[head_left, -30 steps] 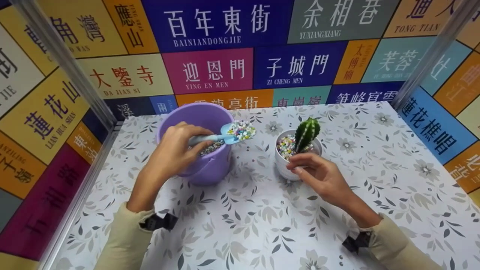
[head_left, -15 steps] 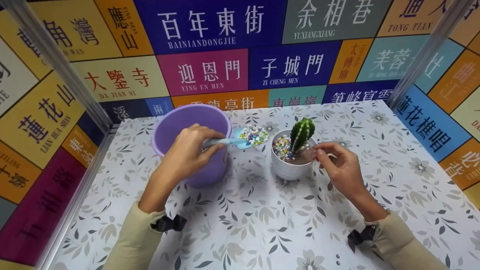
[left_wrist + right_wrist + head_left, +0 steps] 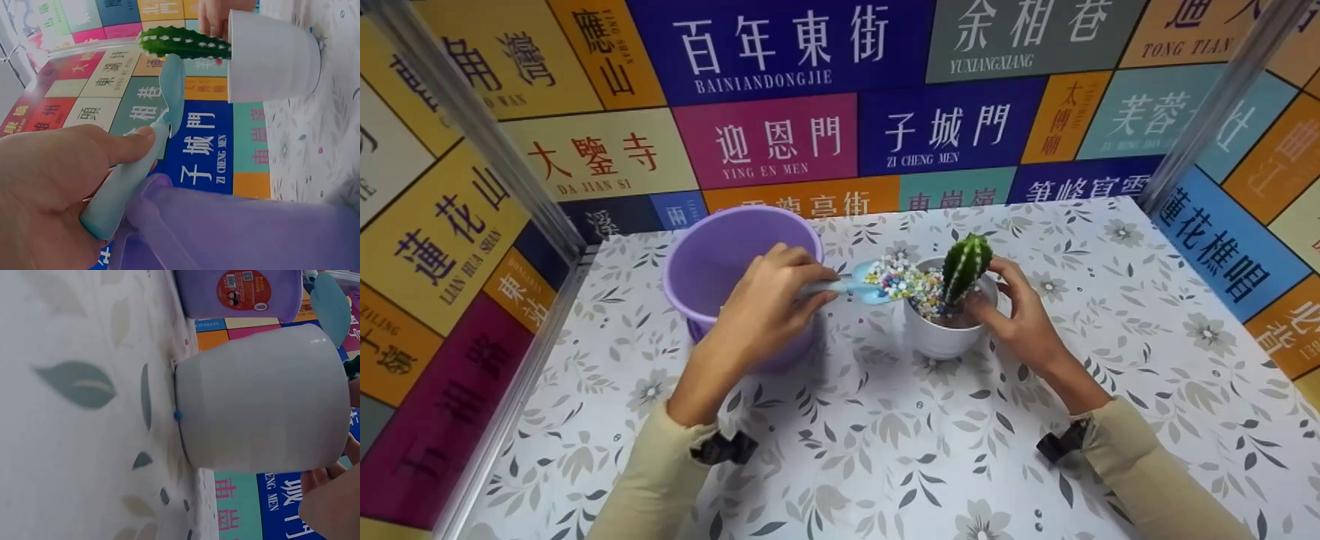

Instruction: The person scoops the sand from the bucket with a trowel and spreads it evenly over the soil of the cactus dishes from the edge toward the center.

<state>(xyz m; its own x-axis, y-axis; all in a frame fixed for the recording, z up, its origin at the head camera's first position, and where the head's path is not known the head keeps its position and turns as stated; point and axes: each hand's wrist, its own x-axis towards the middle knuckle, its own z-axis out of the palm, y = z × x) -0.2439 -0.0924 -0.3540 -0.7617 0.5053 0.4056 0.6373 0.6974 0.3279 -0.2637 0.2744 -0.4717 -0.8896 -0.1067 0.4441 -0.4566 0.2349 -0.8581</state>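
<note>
My left hand [image 3: 776, 300] grips the pale blue handle of a small toy shovel [image 3: 124, 185], beside the purple bucket's rim. Small multicoloured pebbles [image 3: 894, 277] heap on its blade, which reaches the left rim of a white flowerpot [image 3: 945, 341]. A green cactus [image 3: 966, 266] stands in this pot, leaning slightly right, with more pebbles around its left side and brown soil at the front. My right hand [image 3: 1027, 322] holds the pot's right rim, thumb on the inner side by the cactus and fingers behind. The right wrist view shows the pot's smooth outer wall close up.
A purple bucket [image 3: 712, 262] stands left of the pot, partly behind my left forearm. A white leaf-patterned cloth [image 3: 840, 450] covers the table. Panels with coloured signs [image 3: 772, 142] wall off the back and sides.
My left hand has carried the loaded shovel rightward from over the bucket to the pot's rim. The right hand has shifted from the pot's front to its right rim.
</note>
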